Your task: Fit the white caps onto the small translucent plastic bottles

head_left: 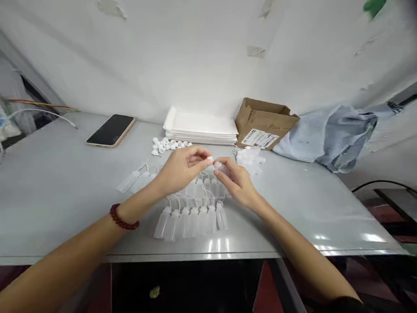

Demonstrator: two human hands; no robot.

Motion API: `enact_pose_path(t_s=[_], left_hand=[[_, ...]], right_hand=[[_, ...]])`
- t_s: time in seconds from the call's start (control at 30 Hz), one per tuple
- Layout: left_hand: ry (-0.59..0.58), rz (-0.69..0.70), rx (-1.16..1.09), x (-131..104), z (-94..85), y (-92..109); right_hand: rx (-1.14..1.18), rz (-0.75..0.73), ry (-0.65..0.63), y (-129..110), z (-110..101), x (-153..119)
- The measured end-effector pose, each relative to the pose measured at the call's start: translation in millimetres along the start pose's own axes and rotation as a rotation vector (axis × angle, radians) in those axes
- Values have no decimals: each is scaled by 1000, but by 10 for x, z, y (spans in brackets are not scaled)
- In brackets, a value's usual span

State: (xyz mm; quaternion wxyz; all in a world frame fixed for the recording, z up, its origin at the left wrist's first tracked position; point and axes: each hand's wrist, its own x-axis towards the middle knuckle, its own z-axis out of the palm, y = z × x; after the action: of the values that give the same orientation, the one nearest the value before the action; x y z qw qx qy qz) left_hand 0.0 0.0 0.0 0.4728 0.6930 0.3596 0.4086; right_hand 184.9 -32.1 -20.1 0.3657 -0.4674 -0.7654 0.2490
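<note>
My left hand (186,168) pinches a small white cap (210,159) between thumb and fingertips. Just right of it, my right hand (237,179) holds a translucent plastic bottle (222,168), its neck toward the cap. Cap and bottle are close; whether they touch is unclear. Below the hands lies a front row of small translucent bottles (193,221) with white loops, and a second row (213,188) sits behind, partly hidden by the hands. More such bottles (130,180) lie left, partly behind my left forearm. Loose white caps (166,144) are piled behind my left hand.
Clear plastic pieces (250,158) are heaped right of the hands. A stack of white envelopes (202,126) and an open cardboard box (265,124) stand against the wall. A phone (111,130) lies at left, a grey-blue cloth (325,134) at right, on the grey table (58,191).
</note>
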Motion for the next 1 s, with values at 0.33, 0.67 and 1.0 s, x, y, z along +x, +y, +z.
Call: enact_pose_path(t_s=[0.33, 0.67, 1.0], left_hand=[[-96, -171, -119, 8, 13, -5], [-147, -171, -160, -2, -18, 53], [-189, -128, -33, -15, -34, 51]], right_hand=[[150, 62, 25, -39, 33, 8], [148, 45, 3, -55, 22, -21], [-85, -26, -8, -97, 14, -31]])
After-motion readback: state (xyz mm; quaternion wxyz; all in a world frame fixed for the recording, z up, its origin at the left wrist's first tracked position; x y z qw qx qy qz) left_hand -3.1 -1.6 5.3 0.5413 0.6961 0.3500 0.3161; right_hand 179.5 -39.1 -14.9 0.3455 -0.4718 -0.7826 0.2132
